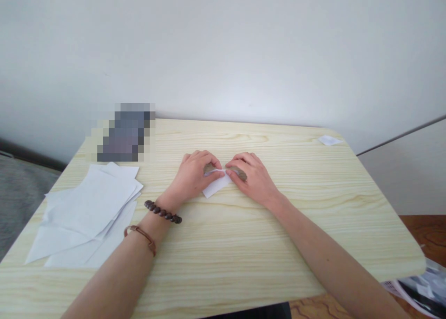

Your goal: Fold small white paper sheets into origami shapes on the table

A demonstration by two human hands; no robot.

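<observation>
Two bare hands, the left hand (198, 172) and the right hand (253, 177), meet over the middle of a pale, wood-grained surface (226, 272). Each has its thumb and fingertips closed in a pinch on the upper edge of a small, white, flat piece of paper (216, 188), the other fingers loosely curled. The paper's lower part slants down toward the left hand; whether it is folded under the fingertips I can't tell from where I stand.

For a neat pinch, I'd hold that edge taut and level between both thumbs and press evenly from the middle outward. Pulling unevenly could skew or wrinkle it.

To the left lies a loose, overlapping pile of white paper sheets (92, 205); beyond it sits a dark rectangular object (121, 135), too blurred to identify. One small white paper piece (329, 140) rests near the far right corner. The surface stands by a plain, pale wall (244, 54). Grey fabric (16, 203) shows off to the left, reddish-brown wood-grained floor (427, 233) to the right, and a black flat thing (258, 312) pokes in at the near edge, mostly out of sight.
</observation>
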